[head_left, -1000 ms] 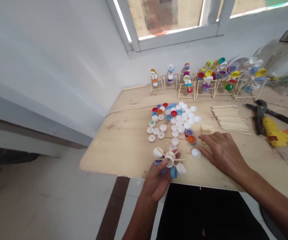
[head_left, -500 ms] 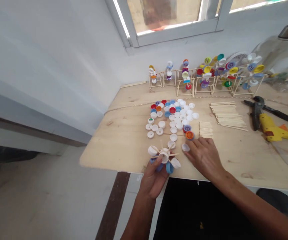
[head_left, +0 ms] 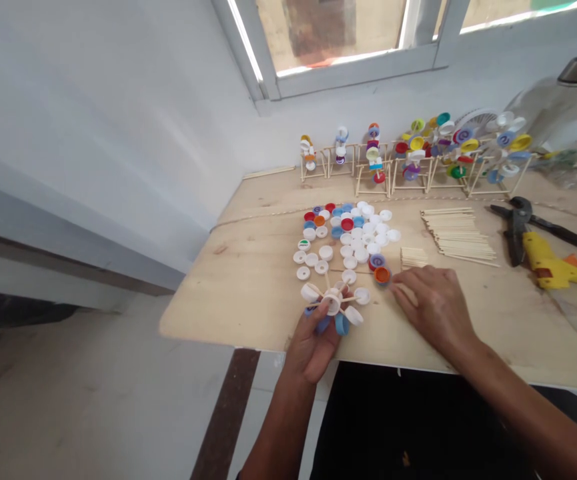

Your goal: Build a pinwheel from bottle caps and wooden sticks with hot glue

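Over the table's near edge, my left hand grips a bottle-cap wheel by its white hub cap. Thin wooden sticks spread out from the hub like spokes, and several carry white or blue caps at their ends. One white cap sits on the right-hand spoke. My right hand is low over the table to the right, fingers curled together, beside an orange cap. A pale patch shows between its thumb and fingers, but I cannot make out what it is. Loose white caps lie beyond the wheel.
Short sticks and longer sticks lie in piles. Black-handled pliers and a yellow glue gun are at the right. Stick frames with cap wheels line the back, near a large clear bottle.
The white cap that was in my right hand is now on the wheel's right-hand spoke. My right hand has moved right, away from the wheel. The left hand keeps its hold.
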{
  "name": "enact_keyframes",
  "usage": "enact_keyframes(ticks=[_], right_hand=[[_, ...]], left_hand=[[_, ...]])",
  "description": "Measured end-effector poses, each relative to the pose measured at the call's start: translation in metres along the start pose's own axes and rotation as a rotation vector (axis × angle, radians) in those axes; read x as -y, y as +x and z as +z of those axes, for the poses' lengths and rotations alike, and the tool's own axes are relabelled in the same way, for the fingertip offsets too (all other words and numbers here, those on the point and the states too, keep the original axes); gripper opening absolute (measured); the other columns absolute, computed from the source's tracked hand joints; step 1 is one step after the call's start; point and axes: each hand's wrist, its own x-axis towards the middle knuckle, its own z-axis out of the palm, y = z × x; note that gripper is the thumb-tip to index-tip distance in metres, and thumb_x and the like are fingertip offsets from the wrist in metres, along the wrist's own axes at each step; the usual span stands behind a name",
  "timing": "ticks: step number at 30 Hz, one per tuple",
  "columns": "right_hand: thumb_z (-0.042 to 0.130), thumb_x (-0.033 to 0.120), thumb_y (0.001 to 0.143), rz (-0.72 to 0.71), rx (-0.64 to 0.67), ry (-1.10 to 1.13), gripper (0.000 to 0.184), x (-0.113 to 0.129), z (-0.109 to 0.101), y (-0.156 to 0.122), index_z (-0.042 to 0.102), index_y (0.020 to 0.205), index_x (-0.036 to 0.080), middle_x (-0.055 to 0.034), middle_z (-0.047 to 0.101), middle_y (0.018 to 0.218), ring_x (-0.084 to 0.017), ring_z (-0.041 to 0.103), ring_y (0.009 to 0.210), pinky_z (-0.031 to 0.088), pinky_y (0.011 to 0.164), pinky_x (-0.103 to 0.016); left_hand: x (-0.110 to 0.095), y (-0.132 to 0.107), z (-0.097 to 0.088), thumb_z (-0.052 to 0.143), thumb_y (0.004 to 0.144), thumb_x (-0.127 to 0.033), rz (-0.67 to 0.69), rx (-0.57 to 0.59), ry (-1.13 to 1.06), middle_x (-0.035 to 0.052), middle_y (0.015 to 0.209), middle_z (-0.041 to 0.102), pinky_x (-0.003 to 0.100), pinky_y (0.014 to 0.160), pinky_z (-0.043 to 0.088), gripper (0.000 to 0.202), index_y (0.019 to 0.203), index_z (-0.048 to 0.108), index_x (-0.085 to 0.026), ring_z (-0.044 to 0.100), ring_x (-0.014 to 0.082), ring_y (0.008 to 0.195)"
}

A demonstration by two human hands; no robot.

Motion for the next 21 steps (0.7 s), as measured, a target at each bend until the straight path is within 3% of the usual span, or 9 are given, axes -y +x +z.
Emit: enact_keyframes(ticks=[2, 5, 8, 11, 16, 21], right_hand=[[0.051, 0.030, 0.090, 0.068, 0.024, -0.030, 0.019, -0.015, -0.002, 0.011, 0.066, 0.086, 0.019, -0.0050, 0.070, 0.084, -0.020, 0.057, 0.077, 0.028, 0.069, -0.032], [0.052, 0.034, 0.087, 0.158, 0.203, -0.068, 0.021, -0.026, -0.001, 0.036, 0.067, 0.090, 0.020, -0.0050, 0.071, 0.087, -0.022, 0.060, 0.083, 0.028, 0.070, -0.033], [0.048, 0.041, 0.088, 0.189, 0.474, -0.149, 0.029, -0.021, 0.003, 0.065, 0.066, 0.100, 0.021, -0.0054, 0.072, 0.091, -0.024, 0.061, 0.089, 0.029, 0.074, -0.035], [0.045, 0.045, 0.087, 0.160, 0.633, -0.219, 0.035, -0.011, 0.006, 0.085, 0.065, 0.100, 0.019, -0.0099, 0.072, 0.090, -0.027, 0.063, 0.088, 0.028, 0.074, -0.036], [0.050, 0.047, 0.083, 0.124, 0.708, -0.254, 0.039, -0.001, 0.013, 0.099, 0.065, 0.100, 0.015, -0.0158, 0.071, 0.092, -0.029, 0.065, 0.085, 0.029, 0.076, -0.039], [0.054, 0.034, 0.081, 0.126, 0.712, -0.270, 0.026, 0.003, 0.011, 0.105, 0.067, 0.094, 0.015, -0.0150, 0.071, 0.089, -0.029, 0.065, 0.085, 0.030, 0.076, -0.039]], left_hand=[[-0.001, 0.001, 0.000, 0.070, 0.076, -0.017, -0.001, 0.001, 0.001, 0.0134, 0.113, 0.069, 0.039, 0.099, 0.044, 0.020, 0.095, 0.068, -0.013, 0.064, 0.0251, 0.105], [-0.001, -0.002, 0.001, 0.071, 0.075, -0.017, -0.002, 0.004, 0.007, 0.0135, 0.110, 0.069, 0.040, 0.098, 0.045, 0.019, 0.093, 0.068, -0.012, 0.064, 0.0260, 0.105], [0.001, -0.007, 0.001, 0.073, 0.072, -0.016, 0.003, -0.012, 0.007, 0.0130, 0.103, 0.071, 0.039, 0.094, 0.048, 0.017, 0.088, 0.068, -0.011, 0.066, 0.0251, 0.099], [0.002, -0.012, 0.001, 0.076, 0.069, -0.017, -0.007, -0.034, 0.011, 0.0103, 0.095, 0.072, 0.041, 0.090, 0.050, 0.018, 0.085, 0.068, -0.013, 0.067, 0.0246, 0.091], [0.003, -0.011, 0.002, 0.080, 0.066, -0.019, -0.006, -0.067, -0.008, 0.0082, 0.092, 0.072, 0.039, 0.090, 0.049, 0.023, 0.085, 0.068, -0.014, 0.067, 0.0229, 0.088], [0.003, -0.008, 0.005, 0.081, 0.063, -0.016, -0.002, -0.063, -0.051, 0.0062, 0.088, 0.072, 0.036, 0.091, 0.048, 0.024, 0.083, 0.069, -0.012, 0.068, 0.0207, 0.085]])
